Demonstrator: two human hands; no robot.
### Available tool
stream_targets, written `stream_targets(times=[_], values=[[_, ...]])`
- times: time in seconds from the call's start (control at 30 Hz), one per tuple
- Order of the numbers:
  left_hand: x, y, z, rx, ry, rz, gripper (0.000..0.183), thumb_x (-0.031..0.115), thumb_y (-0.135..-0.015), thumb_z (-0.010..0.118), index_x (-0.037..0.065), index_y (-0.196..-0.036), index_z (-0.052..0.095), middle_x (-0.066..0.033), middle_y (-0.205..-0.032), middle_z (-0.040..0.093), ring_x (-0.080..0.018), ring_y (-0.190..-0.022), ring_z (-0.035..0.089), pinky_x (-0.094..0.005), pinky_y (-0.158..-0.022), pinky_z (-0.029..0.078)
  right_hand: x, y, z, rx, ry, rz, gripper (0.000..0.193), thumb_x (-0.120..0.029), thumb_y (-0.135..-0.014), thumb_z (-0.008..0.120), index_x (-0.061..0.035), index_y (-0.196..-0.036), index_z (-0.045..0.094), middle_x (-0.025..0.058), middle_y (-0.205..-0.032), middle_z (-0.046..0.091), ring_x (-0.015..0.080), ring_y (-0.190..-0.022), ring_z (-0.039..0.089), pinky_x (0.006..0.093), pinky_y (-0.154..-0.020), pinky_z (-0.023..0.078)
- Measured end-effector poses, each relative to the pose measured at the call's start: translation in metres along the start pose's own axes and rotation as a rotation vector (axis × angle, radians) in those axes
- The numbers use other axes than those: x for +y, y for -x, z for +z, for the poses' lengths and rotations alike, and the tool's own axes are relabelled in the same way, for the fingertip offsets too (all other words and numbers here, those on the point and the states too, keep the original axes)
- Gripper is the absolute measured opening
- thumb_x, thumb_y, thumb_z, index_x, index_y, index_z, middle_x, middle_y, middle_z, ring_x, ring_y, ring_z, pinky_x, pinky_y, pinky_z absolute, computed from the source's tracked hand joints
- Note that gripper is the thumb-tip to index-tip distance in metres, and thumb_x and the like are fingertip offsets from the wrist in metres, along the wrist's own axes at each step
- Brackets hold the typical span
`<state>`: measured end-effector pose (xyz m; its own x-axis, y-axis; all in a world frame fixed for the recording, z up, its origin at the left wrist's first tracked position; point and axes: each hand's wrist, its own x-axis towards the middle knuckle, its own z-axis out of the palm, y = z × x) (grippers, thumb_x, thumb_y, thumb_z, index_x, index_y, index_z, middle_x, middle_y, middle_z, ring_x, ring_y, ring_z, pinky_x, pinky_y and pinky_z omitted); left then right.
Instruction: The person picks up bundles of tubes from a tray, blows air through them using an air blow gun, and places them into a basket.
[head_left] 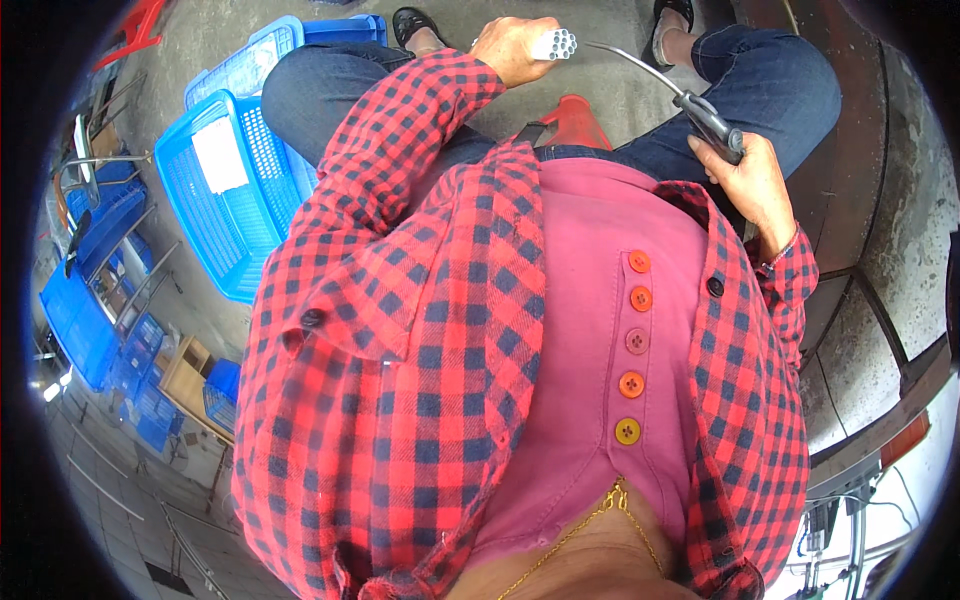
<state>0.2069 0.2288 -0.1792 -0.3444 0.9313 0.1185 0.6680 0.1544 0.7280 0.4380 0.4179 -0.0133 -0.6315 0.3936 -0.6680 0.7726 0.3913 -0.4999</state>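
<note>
Closed left hand [513, 50] grips a white holed piece [555, 45], far side; most fingertips hidden. Right hand [755, 180] wraps a black-handled tool [710, 125], right side. Curved metal rod [640, 65] points left, tip just beside the piece, contact hard to judge. Blue basket [205, 225] left, partly covered by the sleeve [370, 150].
</note>
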Motion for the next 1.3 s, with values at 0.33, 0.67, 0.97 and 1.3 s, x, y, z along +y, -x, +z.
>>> stream_targets(times=[0.33,0.67,0.97,1.3], values=[[0.002,-0.002,0.0,0.0,-0.011,0.001,0.018,0.026,-0.076,0.068,0.012,-0.083,0.061,-0.0109,-0.068,0.064,-0.0353,-0.068,0.063,-0.0456,-0.061,0.05,-0.013,-0.004,-0.002,0.0,0.028,-0.069,0.032,-0.027,-0.081,0.067,0.0044,-0.085,0.066,0.014,-0.058,0.057,0.0168,-0.054,0.054,0.0332,-0.059,0.045],[0.006,-0.004,-0.001,-0.008,-0.016,-0.011,0.016,0.025,-0.076,0.068,0.013,-0.083,0.061,-0.0108,-0.068,0.064,-0.0347,-0.069,0.063,-0.0452,-0.062,0.05,-0.018,-0.007,-0.003,0.032,0.088,-0.105,0.032,-0.027,-0.082,0.066,0.0039,-0.09,0.068,0.02,-0.068,0.063,0.025,-0.064,0.064,0.0349,-0.065,0.047],[-0.002,-0.01,-0.003,0.072,0.005,-0.034,0.015,0.023,-0.075,0.067,0.012,-0.081,0.06,-0.0115,-0.068,0.064,-0.0353,-0.068,0.063,-0.0452,-0.062,0.05,-0.019,-0.004,-0.006,0.01,0.053,-0.094,0.03,-0.026,-0.081,0.067,0.0028,-0.09,0.068,0.0182,-0.065,0.062,0.022,-0.06,0.061,0.0344,-0.063,0.047],[0.0,-0.013,-0.005,0.096,0.002,-0.037,0.013,0.014,-0.073,0.067,0.008,-0.082,0.058,-0.0129,-0.068,0.061,-0.0356,-0.067,0.061,-0.0407,-0.058,0.049,-0.028,-0.003,-0.008,-0.004,0.07,-0.086,0.03,-0.025,-0.081,0.067,0.0031,-0.09,0.068,0.0186,-0.065,0.061,0.0204,-0.06,0.06,0.0338,-0.063,0.046]])
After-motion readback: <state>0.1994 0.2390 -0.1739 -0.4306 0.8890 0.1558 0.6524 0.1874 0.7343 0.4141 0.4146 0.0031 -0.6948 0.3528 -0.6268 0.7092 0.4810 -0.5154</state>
